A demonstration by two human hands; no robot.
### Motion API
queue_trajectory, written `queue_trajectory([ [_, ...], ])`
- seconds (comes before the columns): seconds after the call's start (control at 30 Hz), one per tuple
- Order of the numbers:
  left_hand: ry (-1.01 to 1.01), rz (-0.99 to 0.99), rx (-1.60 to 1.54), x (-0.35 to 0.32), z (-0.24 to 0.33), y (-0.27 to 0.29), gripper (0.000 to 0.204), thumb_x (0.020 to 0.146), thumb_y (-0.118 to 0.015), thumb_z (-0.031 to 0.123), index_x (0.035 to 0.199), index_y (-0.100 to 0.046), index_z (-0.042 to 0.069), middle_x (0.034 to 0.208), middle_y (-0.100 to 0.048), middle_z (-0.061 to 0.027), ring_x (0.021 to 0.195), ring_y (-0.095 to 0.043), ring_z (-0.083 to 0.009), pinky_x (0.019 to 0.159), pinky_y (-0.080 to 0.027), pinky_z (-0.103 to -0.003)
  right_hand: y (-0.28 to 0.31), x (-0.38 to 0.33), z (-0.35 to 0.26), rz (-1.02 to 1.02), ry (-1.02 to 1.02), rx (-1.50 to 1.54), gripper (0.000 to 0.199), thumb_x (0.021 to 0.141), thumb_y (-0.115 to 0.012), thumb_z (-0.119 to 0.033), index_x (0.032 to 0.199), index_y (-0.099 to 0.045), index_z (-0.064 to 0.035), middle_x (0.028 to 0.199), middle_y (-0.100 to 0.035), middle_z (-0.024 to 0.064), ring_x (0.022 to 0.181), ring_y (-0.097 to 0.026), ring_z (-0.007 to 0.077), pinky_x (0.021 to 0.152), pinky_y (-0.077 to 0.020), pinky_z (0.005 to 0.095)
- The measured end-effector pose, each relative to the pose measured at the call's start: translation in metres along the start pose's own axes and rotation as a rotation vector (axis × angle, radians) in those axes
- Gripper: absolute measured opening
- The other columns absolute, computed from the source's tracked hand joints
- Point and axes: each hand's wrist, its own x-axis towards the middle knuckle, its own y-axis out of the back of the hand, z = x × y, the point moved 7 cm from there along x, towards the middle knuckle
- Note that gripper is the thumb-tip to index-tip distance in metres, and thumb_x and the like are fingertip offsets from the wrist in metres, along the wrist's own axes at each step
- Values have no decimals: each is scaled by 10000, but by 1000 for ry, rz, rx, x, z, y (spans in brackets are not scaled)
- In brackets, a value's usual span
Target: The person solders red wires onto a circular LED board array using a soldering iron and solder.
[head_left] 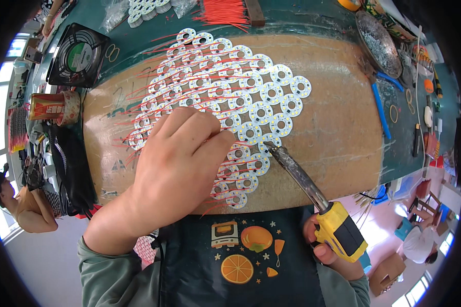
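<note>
A sheet of joined white ring-shaped LED boards (250,89) lies on a brown board, with thin red wires running across its rows. My left hand (182,148) is closed over the sheet's lower left part, its fingers pinched. From under those fingers a red wire (248,143) stretches toward a ring near the right edge. With my right hand (325,250) I grip a soldering iron (346,233) by its yellow and black handle. The iron's dark tip touches or nearly touches that ring, close to the wire's end. My left fingertips are hidden behind the hand.
The brown work board (338,117) covers the green table. A black fan (78,56) stands far left, above a can (48,106). A bundle of red wires (223,13) and a wooden block (255,13) lie behind. At right are a metal dish (379,43) and blue-handled pliers (380,110).
</note>
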Motion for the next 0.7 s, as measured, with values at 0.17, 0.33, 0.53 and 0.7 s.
queue_trajectory([
  [0.17,-17,42,-93,2,-3,-5,324,648,-703,-52,950,-732,61,865,-638,-53,808,-631,-256,707,-525,-367,-6,10,-4,-13,-3,-36,355,849,-778,-381,833,-595,-77,717,-585,29,591,-575,191,544,-442,297],
  [0.33,-7,26,-108,3,-5,-9,344,648,-696,-52,968,-740,66,864,-641,-51,809,-639,-252,705,-535,-370,-9,13,-3,17,10,-19,329,857,-765,-360,850,-599,-77,747,-595,29,594,-571,186,540,-438,296],
  [0.53,-2,12,-114,2,-8,-13,332,664,-695,-31,980,-740,62,876,-643,-52,806,-640,-252,703,-539,-366,-11,15,0,25,26,-35,331,860,-764,-373,847,-604,-84,734,-595,30,594,-574,192,540,-437,305],
  [0.7,-40,22,-136,3,-7,-16,316,660,-696,-29,963,-733,54,874,-641,-54,800,-637,-245,704,-538,-364,-9,16,1,5,15,-110,332,863,-751,-396,832,-607,-98,733,-602,25,593,-577,205,540,-439,313],
])
